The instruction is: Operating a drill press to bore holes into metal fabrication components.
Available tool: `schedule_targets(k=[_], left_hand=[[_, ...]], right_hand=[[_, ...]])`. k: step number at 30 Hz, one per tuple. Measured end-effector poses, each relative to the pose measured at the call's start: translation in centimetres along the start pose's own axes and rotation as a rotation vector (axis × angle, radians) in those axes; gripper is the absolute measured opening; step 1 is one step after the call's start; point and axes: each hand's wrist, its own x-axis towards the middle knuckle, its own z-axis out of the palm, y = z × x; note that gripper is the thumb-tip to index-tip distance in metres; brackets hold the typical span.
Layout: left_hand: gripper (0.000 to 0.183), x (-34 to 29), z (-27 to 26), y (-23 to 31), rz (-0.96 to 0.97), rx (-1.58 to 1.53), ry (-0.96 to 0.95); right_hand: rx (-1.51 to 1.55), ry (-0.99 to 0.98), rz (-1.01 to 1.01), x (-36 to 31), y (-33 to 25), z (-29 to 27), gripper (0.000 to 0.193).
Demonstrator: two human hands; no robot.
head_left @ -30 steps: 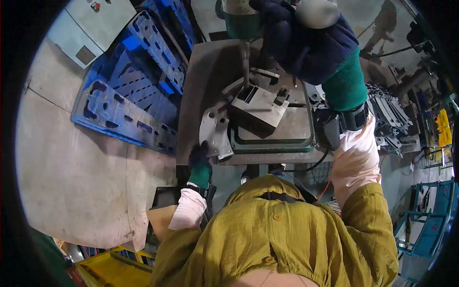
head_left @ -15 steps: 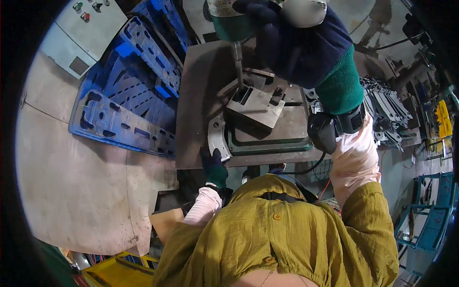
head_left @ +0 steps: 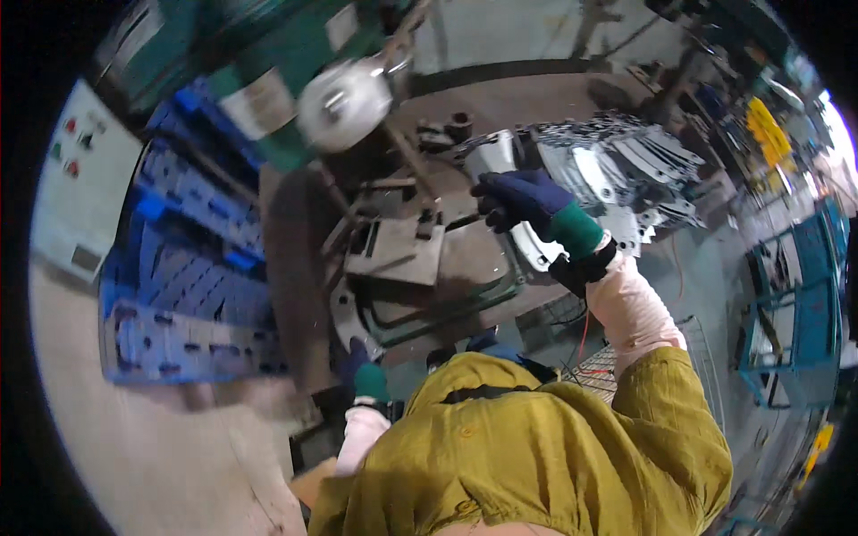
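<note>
- The right hand (head_left: 523,198), in a dark blue glove with a green cuff, curls its fingers around a flat grey metal plate (head_left: 527,241) above the drill press table (head_left: 308,268).
- The left hand (head_left: 357,362), gloved alike, hangs low at the table's front edge beside a curved metal piece (head_left: 344,317); its grip cannot be told.
- A heap of similar metal plates (head_left: 617,161) lies to the right.
- A blue plastic pallet (head_left: 192,277) sits on the floor at left.

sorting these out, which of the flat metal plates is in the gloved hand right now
The pale curved plate in the right hand, just right of the machine's table. The other plates lie piled farther right, untouched.
</note>
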Motion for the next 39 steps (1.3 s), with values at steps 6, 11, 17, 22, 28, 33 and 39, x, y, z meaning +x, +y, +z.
schedule_targets(k=[6, 11, 17, 22, 28, 33, 39], left_hand=[[0.070, -0.6, -1.5, 5.1, 0.323, 0.455, 0.013], [0.087, 0.7, 0.1, 6.8, 0.336, 0.671, -0.027], [0.095, 1.0, 1.1, 7.1, 0.128, 0.594, -0.058], [0.097, 0.9, 0.4, 7.5, 0.051, 0.618, -0.060], [0.100, 1.1, 0.5, 7.5, 0.137, 0.628, -0.090], [0.090, 2.2, 0.5, 7.7, 0.167, 0.626, -0.011], [0.065, -0.8, -0.6, 14.6, 0.502, 0.198, -0.163]], right_hand=[[-1.108, 0.902, 0.267, -1.9, 7.0, -15.9, 0.065], [-1.271, 0.873, 0.523, -3.8, 8.2, -19.5, 0.060], [-1.555, 0.858, 0.512, -2.2, 13.3, -23.0, 0.051], [-1.602, 0.675, 0.578, -1.9, 11.6, -23.1, 0.056], [-1.583, 0.573, 0.311, -4.6, 8.4, -25.4, 0.039], [-0.665, 0.858, -0.004, -6.4, 5.6, -27.0, 0.035], [-0.499, 0.532, 0.301, -8.9, -3.2, -12.4, 0.029]])
